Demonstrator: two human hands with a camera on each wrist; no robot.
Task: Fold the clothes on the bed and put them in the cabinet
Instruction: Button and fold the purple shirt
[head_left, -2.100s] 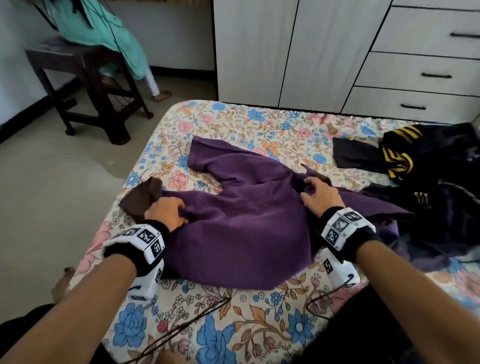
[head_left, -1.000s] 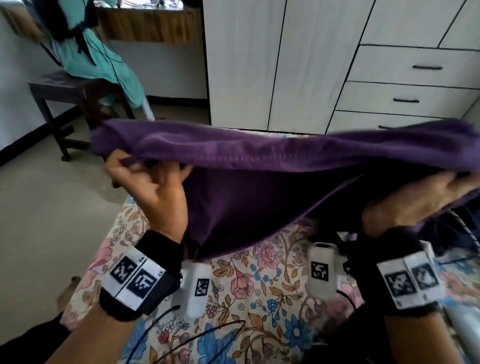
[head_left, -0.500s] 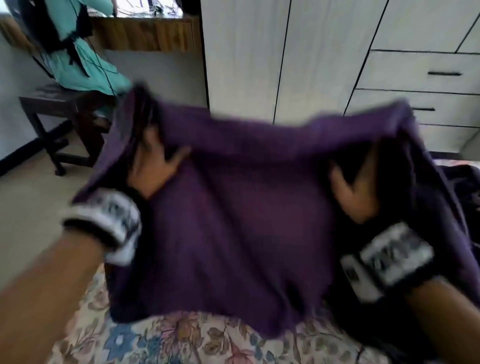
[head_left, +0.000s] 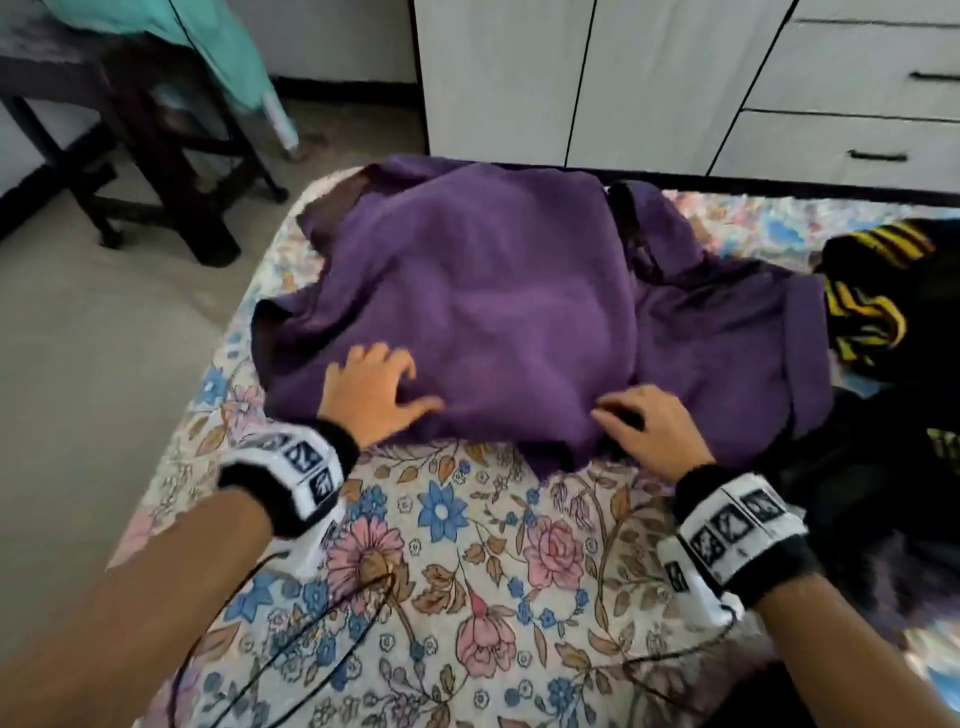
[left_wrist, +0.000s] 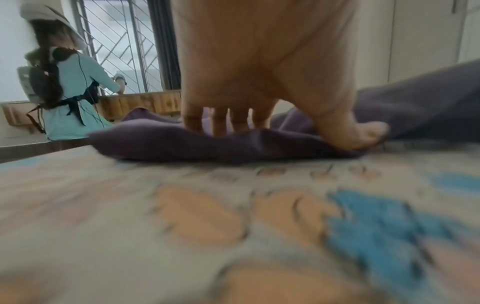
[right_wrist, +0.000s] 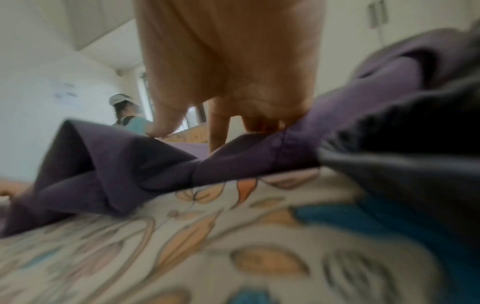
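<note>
A purple garment lies spread on the floral bed, reaching to the far edge, its right side bunched. My left hand rests on its near left hem with fingers spread; in the left wrist view the fingers and thumb press down on the purple cloth. My right hand touches the near right hem, where the cloth is folded and rumpled under the right hand. The white cabinet stands shut beyond the bed.
A pile of black and yellow-striped clothes lies on the bed's right side, with more dark cloth nearer me. Drawers sit right of the cabinet doors. A dark wooden stool and a person in teal are at left.
The purple garment, held up in the air by both hands, now lies laid out on the bed. Both hands have come down onto its near hem.
</note>
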